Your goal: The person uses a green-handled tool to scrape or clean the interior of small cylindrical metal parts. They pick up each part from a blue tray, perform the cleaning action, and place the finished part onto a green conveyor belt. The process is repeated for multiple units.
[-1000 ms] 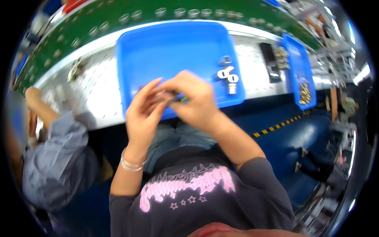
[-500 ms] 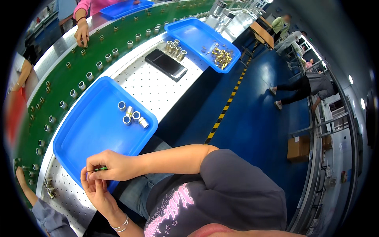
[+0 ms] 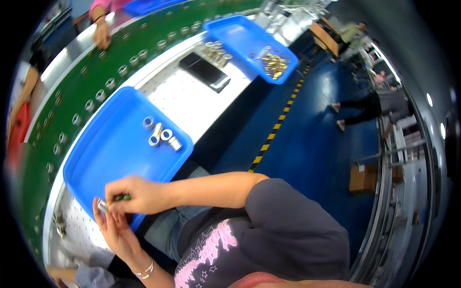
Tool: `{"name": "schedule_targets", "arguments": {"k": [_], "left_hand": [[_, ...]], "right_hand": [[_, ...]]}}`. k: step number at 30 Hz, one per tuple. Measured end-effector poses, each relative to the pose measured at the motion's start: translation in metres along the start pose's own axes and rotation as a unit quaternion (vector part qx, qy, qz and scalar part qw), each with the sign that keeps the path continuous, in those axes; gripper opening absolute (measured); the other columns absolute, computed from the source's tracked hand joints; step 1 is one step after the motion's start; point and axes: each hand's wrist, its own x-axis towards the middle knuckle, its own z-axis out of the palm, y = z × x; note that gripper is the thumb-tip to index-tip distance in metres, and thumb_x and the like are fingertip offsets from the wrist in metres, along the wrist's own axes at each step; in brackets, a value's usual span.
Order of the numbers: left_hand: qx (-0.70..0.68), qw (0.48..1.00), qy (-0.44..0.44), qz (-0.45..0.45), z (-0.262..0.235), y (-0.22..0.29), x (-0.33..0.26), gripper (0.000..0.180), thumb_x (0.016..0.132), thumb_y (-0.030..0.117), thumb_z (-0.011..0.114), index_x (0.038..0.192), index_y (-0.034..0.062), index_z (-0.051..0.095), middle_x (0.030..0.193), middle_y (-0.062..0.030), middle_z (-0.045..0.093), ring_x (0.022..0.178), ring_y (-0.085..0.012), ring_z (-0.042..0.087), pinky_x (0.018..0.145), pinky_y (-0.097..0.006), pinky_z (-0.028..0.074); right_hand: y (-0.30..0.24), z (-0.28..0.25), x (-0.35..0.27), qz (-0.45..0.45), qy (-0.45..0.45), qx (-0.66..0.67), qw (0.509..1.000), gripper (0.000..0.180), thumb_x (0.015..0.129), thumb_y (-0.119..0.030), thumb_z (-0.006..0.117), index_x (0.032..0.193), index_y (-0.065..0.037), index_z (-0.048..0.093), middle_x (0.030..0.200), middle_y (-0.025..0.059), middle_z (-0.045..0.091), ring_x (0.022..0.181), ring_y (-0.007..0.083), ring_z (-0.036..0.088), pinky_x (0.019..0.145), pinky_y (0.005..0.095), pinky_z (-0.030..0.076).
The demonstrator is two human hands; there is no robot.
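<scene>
My left hand (image 3: 114, 230), with a bracelet at the wrist, pinches a small silver metal fitting (image 3: 102, 205) between its fingertips. My right hand (image 3: 137, 194) is closed on a small green-handled tool (image 3: 123, 197); its working end is hidden by the fingers. Both hands touch each other over the near corner of a blue tray (image 3: 105, 149). Inside that tray, toward its right side, several silver ring-shaped fittings (image 3: 154, 140) lie in a loose cluster, some upright and some on their sides.
A green conveyor (image 3: 67, 105) carrying rows of fittings runs along the tray's far side. A black phone (image 3: 204, 72), standing fittings (image 3: 218, 53) and a second blue tray (image 3: 230, 33) holding brass pieces (image 3: 274, 66) lie beyond. A co-worker's hand (image 3: 101, 36) reaches over the belt.
The silver fitting now shows between my left fingertips, where it was hidden before. My hands have shifted slightly. At lower left, a co-worker's arm has drawn back from the belt.
</scene>
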Motion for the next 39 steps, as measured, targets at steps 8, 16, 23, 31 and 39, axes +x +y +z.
{"name": "schedule_targets", "arguments": {"k": [8,16,23,31,39], "left_hand": [[-0.06,0.997,0.039,-0.033,0.013,0.008,-0.003,0.05,0.086,0.005,0.06,0.133,0.0049,0.04,0.116,-0.0136,0.055,0.1,-0.0203,0.059,0.086,-0.029,0.049],[-0.065,0.997,0.031,-0.041,0.016,0.013,-0.003,0.051,0.087,0.005,0.059,0.134,0.0049,0.038,0.11,-0.0124,0.058,0.098,-0.0205,0.061,0.085,-0.028,0.05],[0.045,0.998,0.027,0.028,0.019,0.013,-0.004,0.054,0.087,0.0,0.056,0.136,0.0042,0.034,0.11,-0.0132,0.058,0.098,-0.02,0.06,0.087,-0.028,0.048],[0.238,0.967,-0.054,0.07,0.019,0.012,-0.007,0.054,0.085,-0.008,0.052,0.136,0.0045,0.038,0.109,-0.0131,0.057,0.102,-0.017,0.059,0.089,-0.027,0.047],[0.083,0.993,-0.067,-0.041,0.015,0.016,-0.01,0.053,0.085,0.004,0.06,0.134,0.0029,0.04,0.109,-0.0134,0.058,0.096,-0.0176,0.06,0.085,-0.029,0.049]], "right_hand": [[-0.008,-0.001,-0.008,0.077,0.013,0.049,0.996,0.008,0.088,-0.006,0.059,0.088,0.002,0.058,0.078,0.0038,0.059,0.073,0.0076,0.055,0.067,0.0219,0.045],[-0.005,0.0,-0.008,0.086,0.018,0.049,0.995,0.007,0.087,-0.007,0.06,0.087,0.0,0.06,0.075,0.0025,0.058,0.069,0.0064,0.052,0.06,0.0196,0.04],[-0.009,-0.016,-0.007,0.091,-0.02,-0.108,0.99,0.008,0.082,-0.007,0.065,0.088,-0.001,0.062,0.077,0.0023,0.059,0.067,0.0067,0.051,0.058,0.0202,0.04],[-0.027,-0.021,0.024,-0.036,-0.093,-0.319,0.942,0.019,0.076,-0.008,0.067,0.094,-0.004,0.065,0.09,0.0082,0.063,0.076,0.0226,0.062,0.067,0.0296,0.049],[-0.034,-0.026,0.028,-0.006,-0.114,-0.39,0.914,0.011,0.072,0.0,0.066,0.082,0.0,0.062,0.076,0.008,0.06,0.069,0.02,0.059,0.061,0.0282,0.046]]}}
